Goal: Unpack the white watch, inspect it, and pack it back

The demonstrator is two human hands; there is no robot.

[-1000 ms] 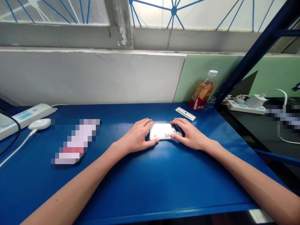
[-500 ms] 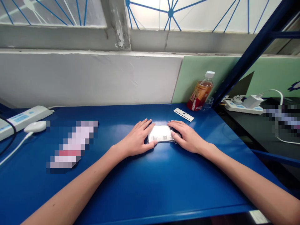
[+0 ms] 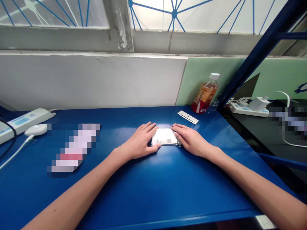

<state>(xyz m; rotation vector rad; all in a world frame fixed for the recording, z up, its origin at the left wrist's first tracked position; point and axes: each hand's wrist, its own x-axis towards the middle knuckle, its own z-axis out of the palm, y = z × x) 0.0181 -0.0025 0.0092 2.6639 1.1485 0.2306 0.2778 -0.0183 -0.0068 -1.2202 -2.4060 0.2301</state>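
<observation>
A small white flat pack (image 3: 165, 136) with printed labels lies on the blue table (image 3: 153, 188). My left hand (image 3: 140, 142) rests on its left edge, fingers stretched flat, thumb pressed against the near left corner. My right hand (image 3: 190, 140) lies over its right edge, fingers extended flat and covering a dark part beneath. Both hands press the pack from either side.
A white strip with a dark dot (image 3: 188, 117) lies behind the hands. An orange drink bottle (image 3: 205, 94) stands at the back right. At the left are a white power strip (image 3: 21, 120), a white puck with cable (image 3: 35, 129) and a blurred object (image 3: 73, 148). A dark side table holds another power strip (image 3: 249, 110).
My right hand has slid left over the pack's right side, hiding the dark part that showed there. The pack's bright glare has faded. The left hand has barely moved.
</observation>
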